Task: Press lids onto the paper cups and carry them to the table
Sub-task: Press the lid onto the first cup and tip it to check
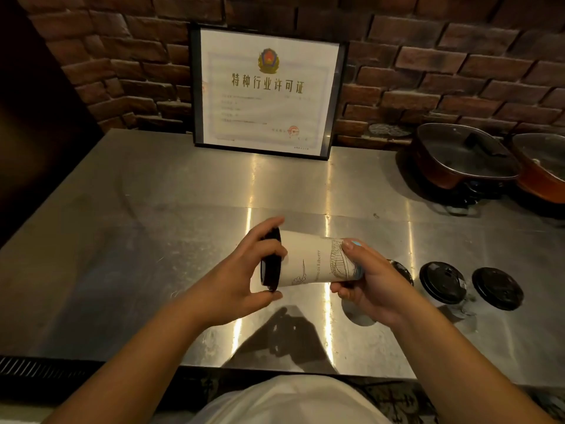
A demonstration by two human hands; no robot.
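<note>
Cup (308, 260) sideways between both hands.

The counter (153, 209) is showing brushed metal, smooth and glossy, streaked with bright reflections and fine scratches. The paper cup (308, 261) is looking matt white with thin printed line art, and its lid (270, 261) is reading as black plastic with a slight sheen. Two lidded cups (441, 283) (496, 288) near the counter's right edge are wearing the same dark plastic. The wall (458, 62) is appearing as rough, matt brick. The framed certificate (266, 90) is looking glazed. The pans (458, 154) at the back right corner are carrying glass lids.
</note>
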